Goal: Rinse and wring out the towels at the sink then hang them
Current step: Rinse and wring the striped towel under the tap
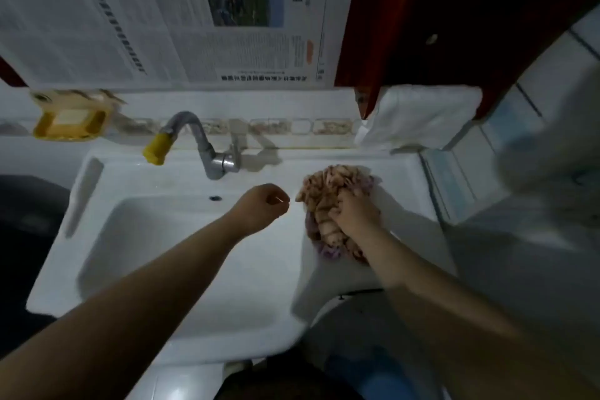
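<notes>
Towel (pixel 331 204): crumpled, brown-and-tan patterned with a purplish edge, lying bunched on the flat right ledge of the white sink (pixel 97 204), beside the basin, not in it.

Your right hand (pixel 355 213) sits on the near part of the bundle, fingers curled into the cloth and gripping a fold. Forearm runs in from lower right.

Your left hand (pixel 259 204) hangs over the back right part of the basin, just left of the towel, apart from it. Fingers curled inward into a loose fist; nothing visible in the grasp. A thin pale glint shows at the fingertips; you cannot tell what it is.

Faucet (pixel 207 146): grey metal, curved, mounted at the back ledge, with a yellow nozzle (pixel 157 148) pointing left and down. No water stream can be made out.

Yellow soap dish (pixel 69 120) on the wall to the back left, pale bar in it. Newspaper sheets (pixel 162 10) cover the wall above the sink. White folded cloth (pixel 418 114) sits at the back right, under a dark red curtain (pixel 406 10). Lighting dim; edges of the view blurred.
</notes>
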`<state>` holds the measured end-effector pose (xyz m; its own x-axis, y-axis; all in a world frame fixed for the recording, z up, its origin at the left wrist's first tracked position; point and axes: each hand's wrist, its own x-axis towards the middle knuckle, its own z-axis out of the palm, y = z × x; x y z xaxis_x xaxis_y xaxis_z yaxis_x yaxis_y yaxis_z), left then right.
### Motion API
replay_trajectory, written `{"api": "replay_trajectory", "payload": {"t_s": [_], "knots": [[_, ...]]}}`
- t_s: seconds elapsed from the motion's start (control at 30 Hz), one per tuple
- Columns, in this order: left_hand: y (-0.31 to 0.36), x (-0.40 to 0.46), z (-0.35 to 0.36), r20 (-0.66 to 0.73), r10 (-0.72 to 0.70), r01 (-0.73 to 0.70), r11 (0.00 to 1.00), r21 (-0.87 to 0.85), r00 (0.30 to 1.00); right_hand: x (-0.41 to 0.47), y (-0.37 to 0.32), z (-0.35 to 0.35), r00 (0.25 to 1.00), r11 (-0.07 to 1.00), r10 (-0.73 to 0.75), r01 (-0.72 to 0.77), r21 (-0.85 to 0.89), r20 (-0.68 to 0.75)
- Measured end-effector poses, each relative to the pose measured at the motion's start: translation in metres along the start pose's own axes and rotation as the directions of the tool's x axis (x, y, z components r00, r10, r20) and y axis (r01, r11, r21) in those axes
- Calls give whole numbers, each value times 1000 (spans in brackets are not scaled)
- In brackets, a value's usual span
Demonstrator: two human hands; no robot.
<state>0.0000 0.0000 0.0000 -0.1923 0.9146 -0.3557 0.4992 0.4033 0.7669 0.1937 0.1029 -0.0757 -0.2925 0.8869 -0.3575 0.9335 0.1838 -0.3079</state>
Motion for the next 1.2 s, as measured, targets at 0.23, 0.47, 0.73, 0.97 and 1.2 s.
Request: {"api": "replay_trajectory", "payload": {"t_s": [0.23, 0.47, 0.73, 0.97, 1.2], "knots": [[-17, -4, 13, -94, -116, 101, 983, -153, 989, -17, -8, -26, 931, 979, -15, 88, 184, -364], [-10, -30, -15, -248, 134, -224, 896, -383, 959, -59, -99, -77, 814, 570, -259, 564, 598, -521], [-54, -60, -57, -298, -7, -163, 825, -541, 955, -46, -191, -41, 936, 753, -339, 333, 567, -98], [-108, -58, -101, -221, -199, -59, 601, -797, 955, 38, -242, -6, 993, 869, -29, -32, 494, 116], [-121, -43, -126, -164, -186, -31, 567, -823, 969, 85, -261, 23, 995, 961, 100, -100, 258, 14]]}}
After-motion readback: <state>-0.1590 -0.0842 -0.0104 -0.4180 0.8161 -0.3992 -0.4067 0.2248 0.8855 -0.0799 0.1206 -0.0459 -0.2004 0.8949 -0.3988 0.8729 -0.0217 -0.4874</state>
